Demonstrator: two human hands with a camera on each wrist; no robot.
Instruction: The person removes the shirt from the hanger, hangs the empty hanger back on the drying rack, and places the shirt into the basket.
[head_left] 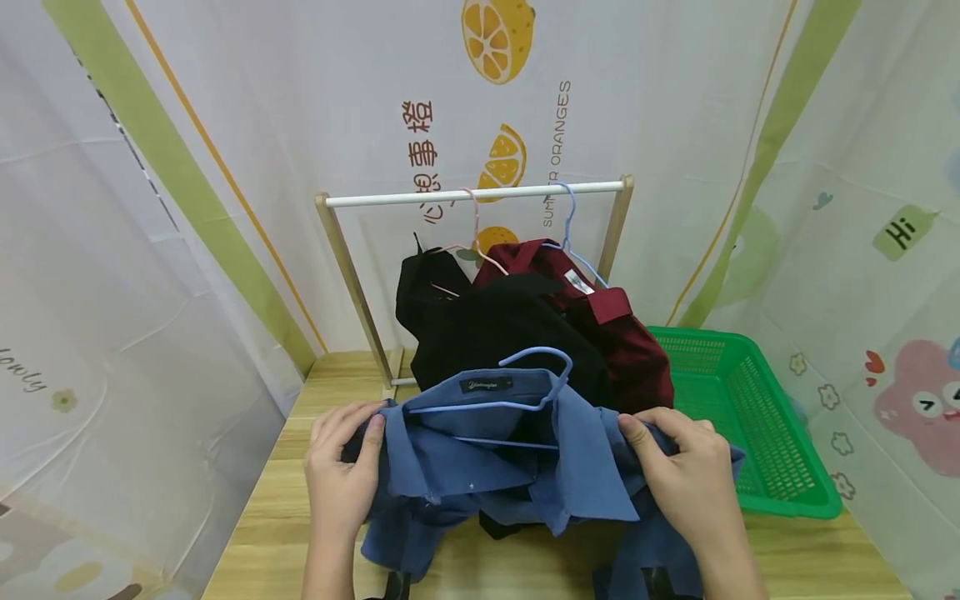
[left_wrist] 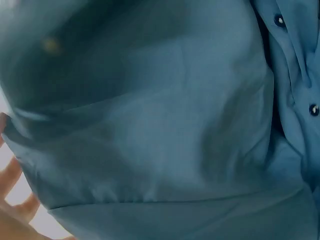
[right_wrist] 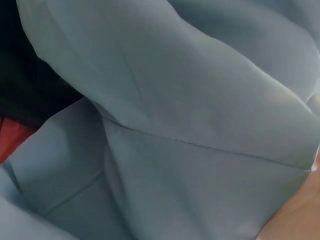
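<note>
In the head view a blue button shirt [head_left: 592,467] is held up by its two shoulders. My left hand [head_left: 343,454] grips the left shoulder, thumb on top of the cloth. The right shoulder is pinched by my right hand [head_left: 682,462], its thumb also on top. Inside the collar sits a light blue hanger [head_left: 480,407], its hook rising above the neckline and curving left. Blue cloth fills most of both wrist views. Fingers [left_wrist: 12,177] show at the left edge of the left wrist view, and part of my right hand [right_wrist: 295,215] shows at lower right in its own view.
Behind the shirt stands a small rack with a white rail [head_left: 405,198]. From it hang a black garment [head_left: 510,333] on a pink hanger [head_left: 477,221] and a dark red shirt [head_left: 637,350] on a blue hanger [head_left: 570,221]. A green basket [head_left: 813,475] sits at right on the wooden table [head_left: 270,508].
</note>
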